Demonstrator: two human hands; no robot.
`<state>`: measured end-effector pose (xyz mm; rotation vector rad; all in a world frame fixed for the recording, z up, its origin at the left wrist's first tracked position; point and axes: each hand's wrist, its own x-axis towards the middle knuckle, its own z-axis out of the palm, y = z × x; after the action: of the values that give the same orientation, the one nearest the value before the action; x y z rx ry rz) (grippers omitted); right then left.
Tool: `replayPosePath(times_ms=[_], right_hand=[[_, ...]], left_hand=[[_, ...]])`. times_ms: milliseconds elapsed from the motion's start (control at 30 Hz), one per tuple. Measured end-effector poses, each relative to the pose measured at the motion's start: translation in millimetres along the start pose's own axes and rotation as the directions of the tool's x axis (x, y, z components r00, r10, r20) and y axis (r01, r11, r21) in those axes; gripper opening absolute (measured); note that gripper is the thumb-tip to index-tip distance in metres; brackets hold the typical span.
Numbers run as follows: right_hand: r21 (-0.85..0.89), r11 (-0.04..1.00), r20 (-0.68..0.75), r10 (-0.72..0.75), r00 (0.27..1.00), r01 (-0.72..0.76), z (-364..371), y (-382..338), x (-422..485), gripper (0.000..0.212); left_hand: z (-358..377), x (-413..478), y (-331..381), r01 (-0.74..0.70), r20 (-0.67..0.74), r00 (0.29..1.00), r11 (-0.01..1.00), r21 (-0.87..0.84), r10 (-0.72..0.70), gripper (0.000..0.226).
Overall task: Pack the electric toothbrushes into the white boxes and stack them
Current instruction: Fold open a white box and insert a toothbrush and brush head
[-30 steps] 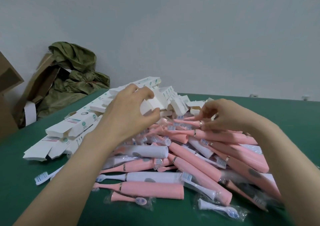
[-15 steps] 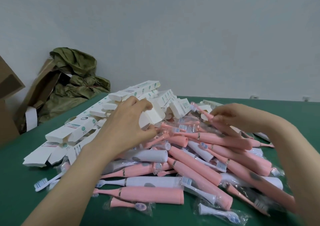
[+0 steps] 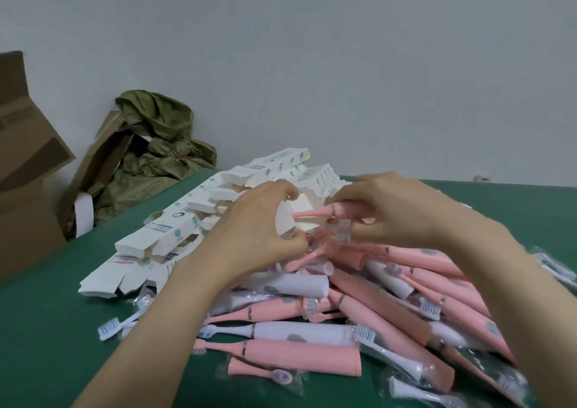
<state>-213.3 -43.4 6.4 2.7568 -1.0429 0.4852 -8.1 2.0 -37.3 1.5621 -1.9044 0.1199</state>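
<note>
A heap of pink and white electric toothbrushes (image 3: 359, 307) lies on the green table, many in clear wrap. Behind it spreads a pile of white boxes (image 3: 175, 232), several with open flaps. My left hand (image 3: 256, 229) grips one white box (image 3: 299, 217) by its open end, above the heap. My right hand (image 3: 393, 211) holds a pink toothbrush (image 3: 315, 213), its thin brush end pointing left into the box's opening. The toothbrush's thick handle is hidden inside my right hand.
Loose brush heads in plastic (image 3: 274, 375) lie at the heap's near edge on the green table (image 3: 46, 345). Brown cardboard boxes (image 3: 22, 170) and a crumpled green cloth (image 3: 156, 145) stand at the far left against the grey wall.
My right hand lifted a pink toothbrush off the heap and carried it left to the box in my left hand. The brush end now meets the box's opening.
</note>
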Motion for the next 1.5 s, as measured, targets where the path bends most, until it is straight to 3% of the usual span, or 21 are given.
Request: replayPosePath(times_ms=[133, 233, 333, 400, 467, 533, 600, 700, 800, 867, 900, 967, 1067, 1167, 1267, 1333, 1400, 1500], right_hand=[[-0.012, 1.0, 0.11, -0.013, 0.994, 0.015, 6, -14, 15, 0.027], [-0.207, 0.978, 0.015, -0.008, 1.0, 0.011, 1, -13, 20, 0.022], [-0.361, 0.931, -0.032, 0.041, 0.999, -0.05, -3, -2, 20, 0.04], [-0.263, 0.959, -0.061, 0.092, 0.994, -0.105, -1, 4, 18, 0.049], [0.054, 0.983, -0.113, 0.183, 0.977, -0.177, 0, 7, 16, 0.053], [0.452, 0.868, -0.129, 0.293, 0.947, -0.207, -4, 9, 16, 0.05], [0.666, 0.714, -0.059, 0.342, 0.938, -0.218, -9, 14, 17, 0.049], [0.871, 0.43, 0.126, 0.271, 0.954, -0.237, -9, 18, 17, 0.026], [0.98, 0.119, 0.114, 0.33, 0.937, -0.161, -4, 9, 20, 0.011], [0.994, 0.066, 0.049, 0.445, 0.894, -0.088, 0, 2, 22, 0.008], [0.991, 0.116, -0.006, 0.511, 0.86, -0.062, 3, -2, 23, 0.023], [0.941, 0.337, -0.166, 0.557, 0.813, -0.039, 10, -14, 24, 0.038], [0.8, 0.598, -0.348, 0.39, 0.852, 0.053, 21, -40, 25, 0.029], [0.568, 0.816, -0.413, 0.169, 0.895, 0.108, 31, -54, 28, 0.01], [0.628, 0.775, -0.364, 0.21, 0.907, 0.072, 27, -43, 28, 0.009], [0.643, 0.766, -0.245, 0.194, 0.95, 0.009, 25, -29, 24, 0.006], [0.504, 0.862, -0.067, 0.089, 0.994, -0.044, 30, -22, 19, 0.012], [0.203, 0.979, 0.148, -0.018, 0.989, -0.013, 47, -23, 21, 0.026]], left_hand=[[2, -1, -2, -0.008, 0.043, 0.999, 1.0, 0.02, 0.007, 0.051], [1, -2, -3, -0.016, 0.047, 0.999, 1.0, 0.026, 0.015, 0.045], [-1, -3, -5, 0.004, 0.018, 1.0, 1.0, 0.031, -0.004, 0.048], [-1, -2, -7, 0.022, -0.003, 1.0, 0.999, 0.028, -0.022, 0.053], [-1, -1, -7, 0.039, -0.021, 0.999, 0.999, 0.018, -0.039, 0.054], [-1, -1, -5, 0.058, -0.05, 0.997, 0.998, 0.005, -0.058, 0.05], [-1, 0, -2, 0.079, -0.108, 0.991, 0.997, -0.002, -0.079, 0.049], [-3, 1, -2, 0.105, -0.186, 0.977, 0.994, -0.001, -0.103, 0.051], [-5, 0, -5, 0.1, -0.205, 0.974, 0.995, -0.009, -0.1, 0.051], [-3, 0, -4, 0.098, -0.203, 0.974, 0.995, -0.002, -0.096, 0.047], [-2, 0, -3, 0.1, -0.209, 0.973, 0.995, 0.007, -0.096, 0.047], [-1, 0, -2, 0.105, -0.23, 0.968, 0.994, 0.018, -0.098, 0.048], [-5, 0, 0, 0.11, -0.273, 0.956, 0.994, 0.005, -0.104, 0.052], [-7, -1, 2, 0.113, -0.301, 0.946, 0.993, -0.032, -0.118, 0.054], [-5, -3, -3, 0.14, -0.263, 0.954, 0.99, -0.032, -0.143, 0.05], [-5, -5, -8, 0.155, -0.258, 0.953, 0.987, -0.03, -0.158, 0.049], [-6, -6, -10, 0.161, -0.268, 0.949, 0.986, -0.035, -0.164, 0.052], [-7, -7, -7, 0.159, -0.275, 0.947, 0.986, -0.043, -0.164, 0.055]])
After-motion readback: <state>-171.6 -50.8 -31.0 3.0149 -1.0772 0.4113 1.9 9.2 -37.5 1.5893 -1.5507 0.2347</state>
